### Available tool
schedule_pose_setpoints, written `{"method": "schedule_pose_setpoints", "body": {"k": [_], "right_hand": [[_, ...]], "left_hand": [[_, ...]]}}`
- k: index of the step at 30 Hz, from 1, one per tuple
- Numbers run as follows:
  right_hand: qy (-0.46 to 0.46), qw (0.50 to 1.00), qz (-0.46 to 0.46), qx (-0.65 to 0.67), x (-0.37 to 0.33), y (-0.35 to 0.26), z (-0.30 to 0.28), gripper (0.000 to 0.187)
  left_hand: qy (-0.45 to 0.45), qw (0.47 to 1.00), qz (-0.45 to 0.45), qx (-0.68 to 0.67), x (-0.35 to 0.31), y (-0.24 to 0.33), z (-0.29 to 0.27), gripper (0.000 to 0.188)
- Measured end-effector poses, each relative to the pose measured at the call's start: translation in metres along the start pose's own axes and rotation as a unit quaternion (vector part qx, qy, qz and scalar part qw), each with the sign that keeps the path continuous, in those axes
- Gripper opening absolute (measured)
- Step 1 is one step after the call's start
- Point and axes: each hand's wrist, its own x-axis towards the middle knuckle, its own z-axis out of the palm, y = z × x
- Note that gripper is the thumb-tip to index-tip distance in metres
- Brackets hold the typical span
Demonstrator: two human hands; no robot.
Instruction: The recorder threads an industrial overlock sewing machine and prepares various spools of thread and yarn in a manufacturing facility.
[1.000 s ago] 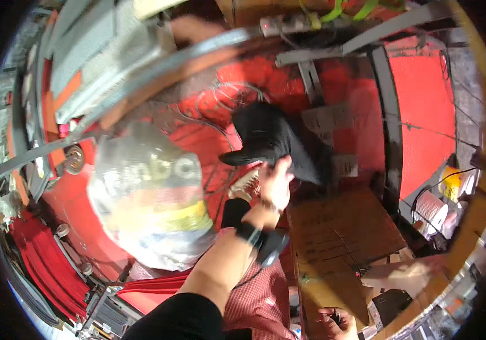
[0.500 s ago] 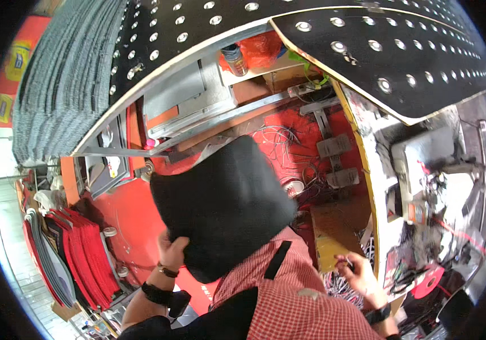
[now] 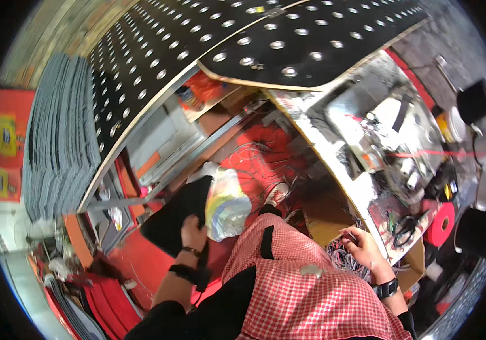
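My left hand (image 3: 193,233) grips the near edge of a limp black sheet (image 3: 170,221), perhaps a mat, its fingers curled over the material. The sheet hangs low over the red floor, beside a clear plastic bag (image 3: 226,205) with yellowish contents. My right hand (image 3: 364,249) is at the near edge of the cluttered workbench (image 3: 367,195), above a tangle of cords. Its fingers are curled together; what they hold, if anything, is too small to make out. A checked red-and-white apron (image 3: 311,294) covers my lap.
Ahead stands a black table top with rows of metal studs (image 3: 243,42), bearing a stack of grey mats (image 3: 61,141) at its left. Folded red mats (image 3: 107,300) stand at lower left. On the bench lie a red tape roll (image 3: 440,224) and a white bucket (image 3: 452,124).
The black sheet has dropped lower and to the left in my left hand, uncovering the plastic bag and my shoe. The whole view has turned rightward. My right hand stays near the bench edge.
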Motion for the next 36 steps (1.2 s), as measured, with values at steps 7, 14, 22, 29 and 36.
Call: {"method": "schedule_pose_setpoints", "body": {"k": [7, 14, 22, 29, 36], "right_hand": [[0.137, 0.990, -0.024, -0.025, -0.070, 0.049, -0.024, 0.021], [0.364, 0.900, 0.028, 0.240, -0.139, 0.057, -0.044, 0.022], [0.537, 0.733, -0.097, 0.406, -0.186, 0.010, -0.083, 0.020], [0.670, 0.648, -0.177, 0.315, -0.218, -0.009, -0.121, 0.026], [0.718, 0.649, -0.076, -0.237, -0.187, -0.075, -0.170, 0.021]], "left_hand": [[-0.393, 0.900, 0.191, -0.004, 0.075, 0.068, 0.066, 0.050], [-0.552, 0.515, 0.597, -0.272, 0.084, 0.461, -0.069, 0.047], [-0.101, 0.546, 0.711, -0.431, -0.043, 0.678, -0.040, 0.099], [-0.389, 0.439, 0.490, -0.646, -0.036, 0.651, -0.062, 0.016], [-0.526, 0.362, 0.438, -0.634, -0.003, 0.623, -0.113, 0.021]]}}
